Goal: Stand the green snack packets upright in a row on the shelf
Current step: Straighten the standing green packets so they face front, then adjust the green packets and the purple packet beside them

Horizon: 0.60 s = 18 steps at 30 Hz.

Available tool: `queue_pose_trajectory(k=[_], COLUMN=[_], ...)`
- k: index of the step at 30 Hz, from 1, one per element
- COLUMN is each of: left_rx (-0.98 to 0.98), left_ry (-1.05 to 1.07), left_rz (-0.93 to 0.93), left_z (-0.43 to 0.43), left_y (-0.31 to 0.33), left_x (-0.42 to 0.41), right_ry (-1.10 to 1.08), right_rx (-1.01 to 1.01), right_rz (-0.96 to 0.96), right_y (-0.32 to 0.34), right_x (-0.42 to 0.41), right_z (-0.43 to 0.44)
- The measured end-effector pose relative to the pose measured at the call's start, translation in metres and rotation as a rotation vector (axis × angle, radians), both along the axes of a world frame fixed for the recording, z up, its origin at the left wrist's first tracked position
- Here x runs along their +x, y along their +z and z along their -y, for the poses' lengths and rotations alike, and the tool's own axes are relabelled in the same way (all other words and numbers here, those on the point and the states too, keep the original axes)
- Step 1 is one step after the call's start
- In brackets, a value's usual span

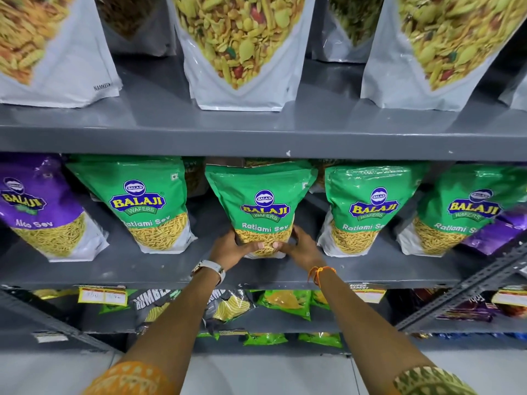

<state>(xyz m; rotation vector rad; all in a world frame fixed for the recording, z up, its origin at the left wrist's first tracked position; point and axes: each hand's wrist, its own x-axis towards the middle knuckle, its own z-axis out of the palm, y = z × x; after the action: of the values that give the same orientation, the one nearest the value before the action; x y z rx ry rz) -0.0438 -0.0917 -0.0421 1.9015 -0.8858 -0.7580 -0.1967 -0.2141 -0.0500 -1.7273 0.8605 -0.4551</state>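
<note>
Green packet (261, 206) of yellow sev stands on the shelf (142, 270), both hands' grip, left hand (232, 248) and right hand (299, 248), clasping its base

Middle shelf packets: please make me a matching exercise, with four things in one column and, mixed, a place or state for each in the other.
Column one:
1. purple packet
2. middle green packet
3. watch
4. orange thread

Column two:
A. on the right wrist
B. held at its base by the left hand and the right hand
C. at the far left of the row
D. on the left wrist

Pairs: 1-C, 2-B, 3-D, 4-A
</note>
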Motion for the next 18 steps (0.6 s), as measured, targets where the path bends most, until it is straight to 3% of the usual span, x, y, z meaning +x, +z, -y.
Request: queue_pose_trajectory(k=[4, 6, 8, 12, 15, 18], left_rx=[-0.076, -0.146, -0.214, -0.283, -0.228, -0.101], left_ry=[0.045, 0.148, 0.331, 0.668, 0.740, 0.748], left_rz=[-0.074, -0.038, 0.068, 0.241, 0.319, 0.359], left_z=[-0.008, -0.024, -0.047, -0.105, -0.132, -0.139], left_y=[-0.004, -0.012, -0.019, -0.023, -0.009, 0.001], left_x=[-0.008, -0.009, -0.006, 0.019, 0.054, 0.100], right_ry=[-0.213, -0.327, -0.212, 0.173, 0.210, 0.214], right_rx=[-0.090, -0.277, -0.336, -0.146, 0.032, -0.004], right_rz=[0.092, 0.134, 0.137, 0.016, 0.068, 0.068], right_y=[0.000, -0.008, -0.012, -0.004, 0.013, 0.031], right_x=[-0.011, -0.015, -0.011, 0.032, 0.073, 0.111], right_z=[-0.028, -0.053, -0.080, -0.118, -0.128, -0.125])
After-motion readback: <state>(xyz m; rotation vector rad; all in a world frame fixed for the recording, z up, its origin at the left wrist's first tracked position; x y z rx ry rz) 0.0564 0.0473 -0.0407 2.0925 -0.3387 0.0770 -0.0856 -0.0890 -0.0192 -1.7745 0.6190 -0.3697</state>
